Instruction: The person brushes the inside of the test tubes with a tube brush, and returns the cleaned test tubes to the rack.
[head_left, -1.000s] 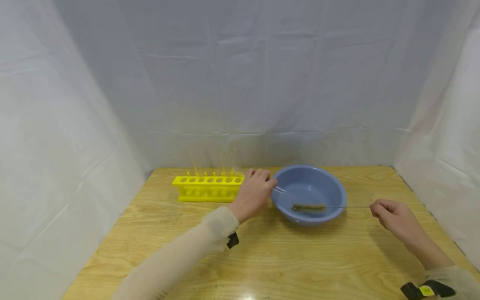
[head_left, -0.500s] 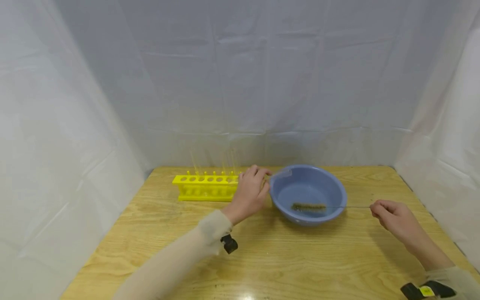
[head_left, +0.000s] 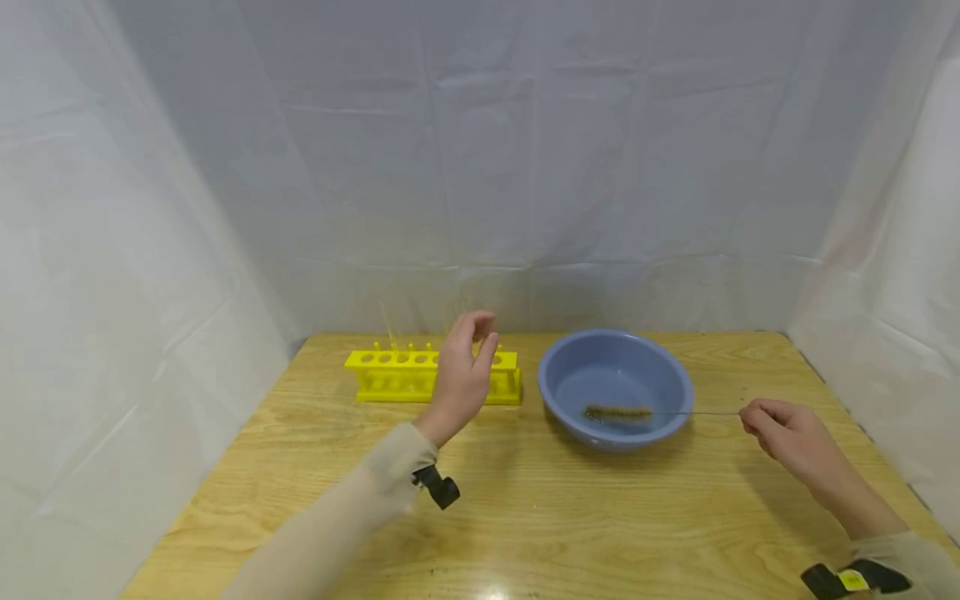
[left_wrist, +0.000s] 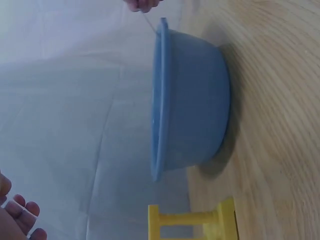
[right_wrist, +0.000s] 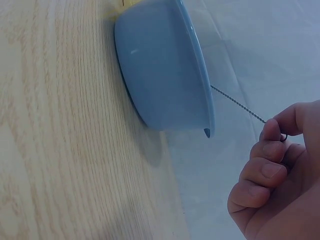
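Note:
My left hand [head_left: 463, 379] is raised over the right part of the yellow test tube rack [head_left: 397, 367], thumb and fingers bent. In the left wrist view, the pale edge of a clear test tube [left_wrist: 24, 214] crosses its fingers; most of the tube is hidden. My right hand [head_left: 787, 437] pinches the looped end of a twisted wire handle [right_wrist: 237, 105]. That handle belongs to a test tube brush [head_left: 618, 413], whose brown bristles lie inside the blue basin [head_left: 588, 435]. The wire passes over the basin's right rim.
Thin clear test tubes [head_left: 390, 325] rise faintly behind the rack. The basin stands right of the rack on a wooden table [head_left: 540, 525]. White sheeting [head_left: 525, 167] closes off the back and both sides.
My left hand has moved left from the basin's rim to over the rack, and the clear tube has swung out of its sideways position above the basin. The right hand and brush have stayed put.

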